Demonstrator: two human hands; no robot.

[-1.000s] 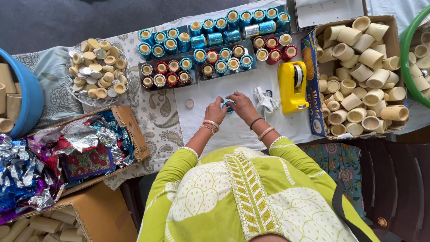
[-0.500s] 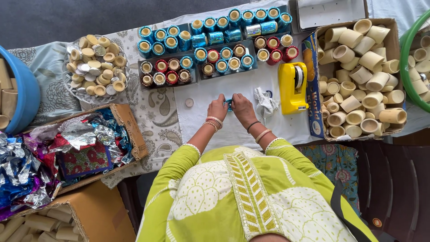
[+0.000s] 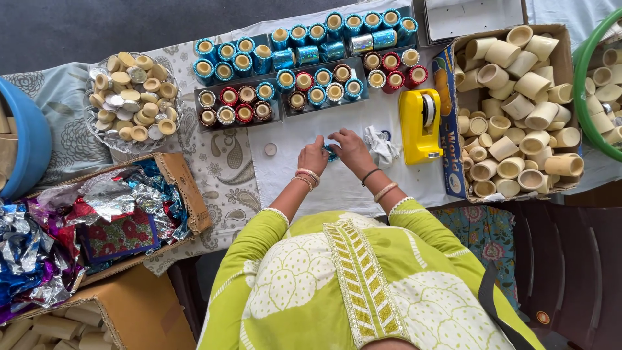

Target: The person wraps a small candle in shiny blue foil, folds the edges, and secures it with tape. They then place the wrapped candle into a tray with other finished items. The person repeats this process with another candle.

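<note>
Between the two hands, at table centre on the white cloth [image 3: 337, 188], sits a small blue foil-wrapped cup [image 3: 332, 153], mostly hidden by fingers. Left hand [image 3: 313, 155] is curled w/ fingertips pinching the cup's left side; right hand [image 3: 350, 146] closes over it from approx 2 o'clock, fingers bent onto the top edge. Both grip it, but how tightly can't be told from this angle. Judging by the bare cups in the cardboard box [image 3: 447, 97] at 3 o'clock, the thing is prob. a light, stiff little tube w/ thin walls, so it should tolerate a firm pinch, but the foil skin looks slick and creases easily; best hold seems to be across the rim w/ thumb opposite fingers, not on the wrapped side where foil could tear or slide. Just right of the right hand lies a crumpled white scrap [image 3: 379, 144], then a yellow tape dispenser [image 3: 420, 125]. At 12 o'clock stand trays of finished cups [image 3: 304, 58], blue and red, packed close and upright. At 10 o'clock a glass dish of round caps [image 3: 133, 104]; at 8 o'clock a box of loose foil sheets [image 3: 116, 207], silver, blue, purple, red. Blue tub [image 3: 29, 142] at 9 o'clock edge, green tub [image 3: 586, 97] at far right. A small white disc [image 3: 270, 149] lies alone left of the left hand, not touching it.
</note>
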